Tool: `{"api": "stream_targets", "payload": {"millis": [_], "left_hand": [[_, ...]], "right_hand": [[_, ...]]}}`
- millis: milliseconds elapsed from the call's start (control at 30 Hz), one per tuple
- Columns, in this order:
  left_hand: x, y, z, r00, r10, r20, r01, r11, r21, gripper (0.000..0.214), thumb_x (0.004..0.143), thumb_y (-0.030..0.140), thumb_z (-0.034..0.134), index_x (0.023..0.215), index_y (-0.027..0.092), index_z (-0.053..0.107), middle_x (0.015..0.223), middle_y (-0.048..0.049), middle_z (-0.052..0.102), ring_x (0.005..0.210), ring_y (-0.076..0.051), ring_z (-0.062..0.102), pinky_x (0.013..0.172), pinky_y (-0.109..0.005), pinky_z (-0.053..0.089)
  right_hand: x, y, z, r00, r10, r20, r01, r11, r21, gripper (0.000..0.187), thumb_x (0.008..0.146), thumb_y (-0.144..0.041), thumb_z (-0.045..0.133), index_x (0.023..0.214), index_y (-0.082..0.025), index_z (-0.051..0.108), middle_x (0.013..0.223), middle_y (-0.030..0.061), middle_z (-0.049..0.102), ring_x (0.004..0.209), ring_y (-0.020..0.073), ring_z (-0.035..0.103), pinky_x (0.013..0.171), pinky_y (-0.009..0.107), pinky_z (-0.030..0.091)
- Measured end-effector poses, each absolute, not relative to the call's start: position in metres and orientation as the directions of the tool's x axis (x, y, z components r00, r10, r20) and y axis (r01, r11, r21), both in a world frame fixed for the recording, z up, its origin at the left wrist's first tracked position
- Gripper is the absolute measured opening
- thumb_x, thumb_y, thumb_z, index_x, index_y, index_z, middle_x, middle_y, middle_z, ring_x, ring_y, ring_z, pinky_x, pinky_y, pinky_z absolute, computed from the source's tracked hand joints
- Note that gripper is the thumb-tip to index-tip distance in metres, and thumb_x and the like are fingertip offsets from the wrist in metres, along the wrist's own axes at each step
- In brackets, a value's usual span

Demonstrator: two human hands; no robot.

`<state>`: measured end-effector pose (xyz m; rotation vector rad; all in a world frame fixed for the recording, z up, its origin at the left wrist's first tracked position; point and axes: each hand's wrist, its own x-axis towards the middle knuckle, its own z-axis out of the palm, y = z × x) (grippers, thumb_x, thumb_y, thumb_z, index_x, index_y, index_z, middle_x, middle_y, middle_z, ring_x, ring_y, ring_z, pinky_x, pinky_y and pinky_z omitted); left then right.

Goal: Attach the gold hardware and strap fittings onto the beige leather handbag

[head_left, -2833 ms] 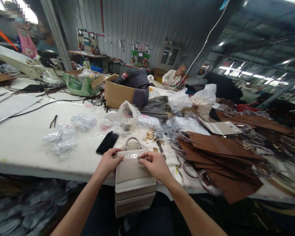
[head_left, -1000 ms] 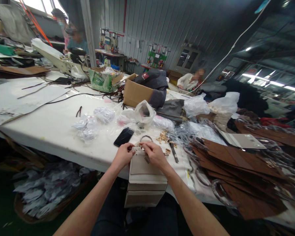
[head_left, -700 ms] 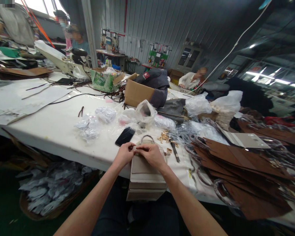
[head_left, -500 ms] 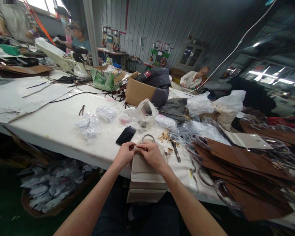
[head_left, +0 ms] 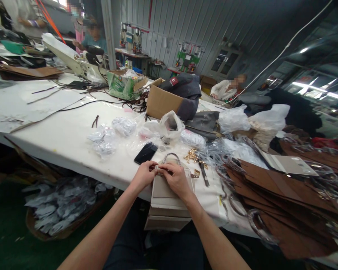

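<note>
A beige handbag (head_left: 169, 191) with a wrapped top handle (head_left: 172, 155) rests at the table's front edge, over my lap. At its upper left, my left hand (head_left: 145, 172) is closed in a pinch. My right hand (head_left: 175, 177) lies on the bag's top and pinches at the same spot, fingertips meeting those of the left. A small pale piece shows between the fingers; its kind is too small to make out. Right of the bag are a gold metal fitting (head_left: 196, 173), a dark slim tool (head_left: 203, 174) and a heap of gold hardware (head_left: 192, 155).
A black phone (head_left: 145, 153) lies behind my left hand. Plastic bags (head_left: 171, 125) and a cardboard box (head_left: 165, 104) stand farther back. Stacked brown bag panels (head_left: 273, 187) fill the right side. A bin of plastic scraps (head_left: 62, 210) sits on the floor at left. Other people work beyond.
The view has shifted slightly, so the surroundings appear a little farther right. Both hands stay pinched together at the bag's upper left, with only slight finger movement.
</note>
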<state>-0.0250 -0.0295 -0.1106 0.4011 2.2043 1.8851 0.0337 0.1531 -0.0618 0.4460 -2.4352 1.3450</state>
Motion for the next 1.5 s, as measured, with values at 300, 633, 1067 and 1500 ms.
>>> {"api": "stream_targets", "payload": {"millis": [300,633,1067,1500], "left_hand": [[-0.024,-0.031,-0.11,-0.936,0.35,0.021,0.078,0.147,0.986,0.028,0.086,0.023,0.073,0.111,0.013,0.081,0.108,-0.0125,0.081,0.1,-0.027,0.077,0.093,-0.036,0.06],[-0.024,-0.032,-0.112,-0.939,0.342,0.034,0.101,0.182,0.978,0.029,0.089,0.023,0.073,0.115,0.012,0.082,0.108,-0.0111,0.081,0.099,-0.026,0.076,0.092,-0.034,0.06],[-0.02,-0.03,-0.103,-0.951,0.308,0.019,0.073,0.164,0.984,0.026,0.088,0.023,0.076,0.111,0.013,0.083,0.106,-0.0105,0.081,0.097,-0.026,0.076,0.09,-0.034,0.06],[-0.021,-0.029,-0.107,-0.948,0.317,0.009,0.069,0.179,0.981,0.027,0.088,0.014,0.071,0.113,0.013,0.082,0.106,-0.0092,0.081,0.099,-0.024,0.076,0.091,-0.032,0.058]], "right_hand": [[0.037,0.151,-0.067,-0.896,-0.118,0.428,-0.422,0.528,-0.737,0.018,0.11,-0.026,0.07,0.116,-0.023,0.086,0.108,0.0083,0.076,0.098,0.0248,0.071,0.088,0.035,0.056],[0.037,0.153,-0.072,-0.866,-0.115,0.487,-0.473,0.505,-0.722,0.016,0.11,-0.021,0.069,0.113,-0.024,0.085,0.107,0.0064,0.074,0.099,0.0232,0.07,0.088,0.034,0.055],[0.039,0.149,-0.067,-0.894,-0.082,0.439,-0.401,0.581,-0.708,0.015,0.11,-0.021,0.069,0.114,-0.022,0.083,0.111,0.0084,0.071,0.101,0.025,0.069,0.088,0.036,0.055],[0.046,0.146,-0.061,-0.914,-0.174,0.366,-0.382,0.67,-0.636,0.023,0.101,-0.005,0.064,0.115,-0.019,0.076,0.115,0.0096,0.067,0.106,0.0278,0.066,0.097,0.041,0.056]]}}
